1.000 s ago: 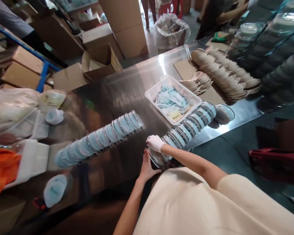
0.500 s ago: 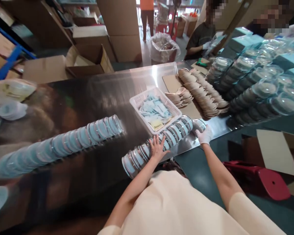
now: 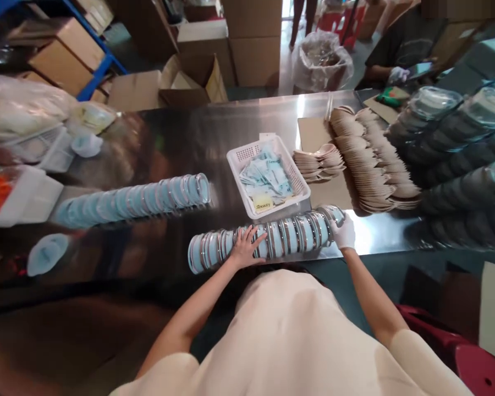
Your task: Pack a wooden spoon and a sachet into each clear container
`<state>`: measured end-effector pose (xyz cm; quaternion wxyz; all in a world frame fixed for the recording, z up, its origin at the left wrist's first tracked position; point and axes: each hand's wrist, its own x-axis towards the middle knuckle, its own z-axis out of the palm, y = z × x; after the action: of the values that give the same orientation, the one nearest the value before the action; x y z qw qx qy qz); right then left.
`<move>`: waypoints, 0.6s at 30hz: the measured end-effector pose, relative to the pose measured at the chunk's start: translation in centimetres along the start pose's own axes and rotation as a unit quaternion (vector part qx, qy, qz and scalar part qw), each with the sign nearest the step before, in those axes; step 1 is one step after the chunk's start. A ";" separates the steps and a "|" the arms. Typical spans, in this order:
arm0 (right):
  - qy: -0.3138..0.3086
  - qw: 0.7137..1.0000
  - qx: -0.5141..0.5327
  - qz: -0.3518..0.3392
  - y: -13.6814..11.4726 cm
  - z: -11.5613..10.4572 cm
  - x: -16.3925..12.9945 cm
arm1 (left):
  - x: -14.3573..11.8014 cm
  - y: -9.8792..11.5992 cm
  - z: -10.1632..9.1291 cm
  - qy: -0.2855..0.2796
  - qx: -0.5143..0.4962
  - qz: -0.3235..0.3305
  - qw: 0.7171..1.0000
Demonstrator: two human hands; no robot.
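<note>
A row of round light-blue tubs with shiny clear rims (image 3: 289,237) lies on its side along the near edge of the metal table. My bare left hand (image 3: 247,247) rests on the left part of this row with its fingers spread. At the right end, my white-gloved right hand (image 3: 345,231) has its fingers around a single round tub (image 3: 329,212), tilted against the row. Just behind the row stands a white plastic basket (image 3: 240,190) filled with small light-blue and white packets (image 3: 268,175). A second row of light-blue tubs (image 3: 136,199) lies to the left.
Nested tan scoop-shaped pieces (image 3: 365,159) lie on cardboard behind my right hand. Tall stacks of clear-lidded tubs (image 3: 470,159) crowd the right side. White trays (image 3: 25,195) sit at far left. Across the table (image 3: 181,146), a person's gloved hand (image 3: 398,74) holds something small.
The view has swung to the right and down. My right hand has brought the single tub from beyond the row up against its end. My left hand stays on the row.
</note>
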<state>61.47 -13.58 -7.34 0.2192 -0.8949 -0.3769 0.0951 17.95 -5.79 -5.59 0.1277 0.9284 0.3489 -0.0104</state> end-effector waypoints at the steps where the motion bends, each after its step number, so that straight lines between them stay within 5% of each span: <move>1: 0.000 1.000 -0.004 0.003 0.0 0.0 -0.3 | 0.1 0.3 0.0 -0.001 -0.005 -0.012 1.000; 6: 0.005 0.999 -0.051 0.002 0.5 -0.7 -1.2 | 1.6 2.1 -0.4 0.008 -0.023 -0.092 0.996; 11: -0.026 0.997 -0.058 -0.048 -0.4 -2.7 -1.2 | 3.1 2.6 -0.3 -0.002 -0.032 -0.070 0.997; 14: -0.014 0.979 -0.058 -0.196 -4.3 -3.0 -2.8 | 3.5 2.2 0.2 -0.003 -0.037 -0.064 0.997; 18: -0.166 0.863 -0.090 -0.469 -11.5 0.0 -7.0 | 3.4 1.5 0.9 0.006 -0.054 -0.064 0.997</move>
<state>49.30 -11.47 -2.00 0.0907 -0.5990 -0.7899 0.0944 21.57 -4.93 -6.47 0.1746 0.8961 0.4080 0.0056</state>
